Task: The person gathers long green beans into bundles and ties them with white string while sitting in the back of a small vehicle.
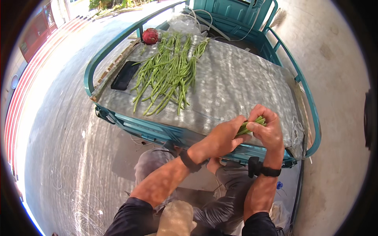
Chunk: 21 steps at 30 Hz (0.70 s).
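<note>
Beans [244,129] are clamped in the grip of the left hand [226,137] and right hand [270,131].

Here's the left hand [224,135] over the cart's [157,129] near edge, the right hand [269,129] just to its right, a bunch of beans [260,121] between them. Beyond the left hand and leftward, bean bundles [169,74] lie on the cover [244,82]; farther left, the phone [125,75]; past that, the fruit [150,36]; behind the bundles, a plastic bag [183,24]. Right of the right hand, the side rail [313,118]!
</note>
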Tool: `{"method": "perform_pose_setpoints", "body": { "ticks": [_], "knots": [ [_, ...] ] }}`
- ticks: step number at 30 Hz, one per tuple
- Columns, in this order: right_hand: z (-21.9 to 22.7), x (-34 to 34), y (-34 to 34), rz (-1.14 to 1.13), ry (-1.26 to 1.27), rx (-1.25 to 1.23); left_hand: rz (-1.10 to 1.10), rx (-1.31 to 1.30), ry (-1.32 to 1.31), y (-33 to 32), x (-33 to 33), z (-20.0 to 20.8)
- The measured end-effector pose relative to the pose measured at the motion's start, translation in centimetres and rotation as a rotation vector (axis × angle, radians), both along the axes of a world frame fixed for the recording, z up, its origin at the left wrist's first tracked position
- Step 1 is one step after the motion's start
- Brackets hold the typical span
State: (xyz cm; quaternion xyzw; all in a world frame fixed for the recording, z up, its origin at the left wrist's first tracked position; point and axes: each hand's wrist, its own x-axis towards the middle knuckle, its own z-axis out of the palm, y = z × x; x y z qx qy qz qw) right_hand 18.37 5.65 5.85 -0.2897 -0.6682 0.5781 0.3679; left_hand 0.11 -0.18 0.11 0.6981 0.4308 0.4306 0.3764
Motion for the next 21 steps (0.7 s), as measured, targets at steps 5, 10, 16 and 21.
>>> {"method": "perform_pose_setpoints", "body": {
  "ticks": [5, 10, 16, 21],
  "knots": [
    [1.1, -0.5, -0.9, -0.096, -0.161, 0.117, 0.029, 0.140, -0.040, -0.3, 0.2, 0.4],
    [0.5, -0.5, -0.1, -0.016, -0.106, 0.293, -0.139, -0.079, -0.260, -0.1, 0.1, -0.4],
    [0.3, 0.0, -0.1, -0.053, 0.001, 0.288, -0.251, -0.077, -0.310, 0.1, 0.4, -0.7],
    [-0.1, 0.0, 0.1, -0.042, -0.004, 0.301, -0.269, -0.174, -0.479, -0.6, 1.1, -0.4]
  ]
}}
